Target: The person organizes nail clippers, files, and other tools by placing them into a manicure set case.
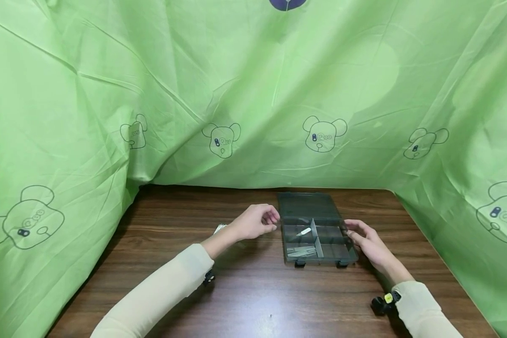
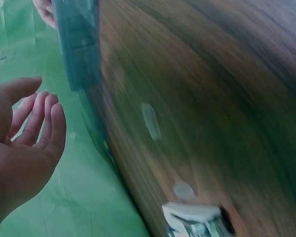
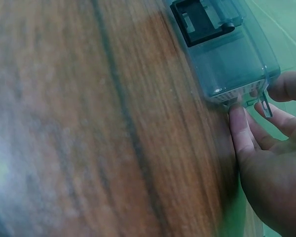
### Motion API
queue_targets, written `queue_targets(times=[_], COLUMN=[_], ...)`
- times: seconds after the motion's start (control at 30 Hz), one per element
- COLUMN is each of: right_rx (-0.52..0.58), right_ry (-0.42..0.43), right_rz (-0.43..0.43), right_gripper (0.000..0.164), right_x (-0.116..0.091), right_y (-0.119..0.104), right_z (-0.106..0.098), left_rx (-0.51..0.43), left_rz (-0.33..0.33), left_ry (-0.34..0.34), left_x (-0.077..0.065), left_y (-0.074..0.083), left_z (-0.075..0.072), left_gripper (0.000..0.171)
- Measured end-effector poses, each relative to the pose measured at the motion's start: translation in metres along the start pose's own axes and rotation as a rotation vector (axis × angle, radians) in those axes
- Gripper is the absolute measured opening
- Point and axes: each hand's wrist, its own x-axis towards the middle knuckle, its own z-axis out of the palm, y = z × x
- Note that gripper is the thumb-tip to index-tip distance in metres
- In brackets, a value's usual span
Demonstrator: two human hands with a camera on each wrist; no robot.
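Observation:
A smoky clear plastic compartment box [image 1: 334, 249] lies on the wooden table with its lid [image 1: 307, 205] folded back. In its upper left compartment is a small piece with a white body and a thin pointed end [image 1: 305, 231]; thin pale strips [image 1: 302, 251] lie in the lower left one. My right hand [image 1: 372, 244] holds the box by its right wall, fingertips at the lower edge in the right wrist view. Just left of the box hovers my left hand [image 1: 255, 221], fingers loosely bent, with nothing in them in the left wrist view.
Thin white pieces [image 1: 220, 228] show partly behind the left wrist. In the left wrist view, a blurred pale oblong piece [image 2: 151, 121], a round pale piece [image 2: 183, 191] and a white-edged object [image 2: 195, 213] lie on the table. Green curtain [image 1: 253, 94] surrounds the table's back and sides.

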Motion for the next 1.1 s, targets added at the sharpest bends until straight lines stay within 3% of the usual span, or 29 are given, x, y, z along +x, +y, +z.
queue_targets(times=[0.4,0.8,1.1], right_rx=[0.013,0.013,-0.006], right_ry=[-0.004,-0.009,-0.004], right_rz=[-0.002,0.009,0.001], right_gripper=[0.046,0.046,0.046], right_x=[0.002,0.002,0.001], right_y=[0.000,-0.003,0.001], right_z=[-0.001,0.000,0.000], left_rx=[0.050,0.084,0.139], left_rz=[-0.074,-0.107,-0.065], left_ry=[0.012,-0.101,-0.206], left_x=[-0.020,-0.052,-0.069], left_y=[-0.026,-0.049,-0.049], left_z=[-0.025,-0.035,-0.032], left_gripper=[0.022,0.024,0.018])
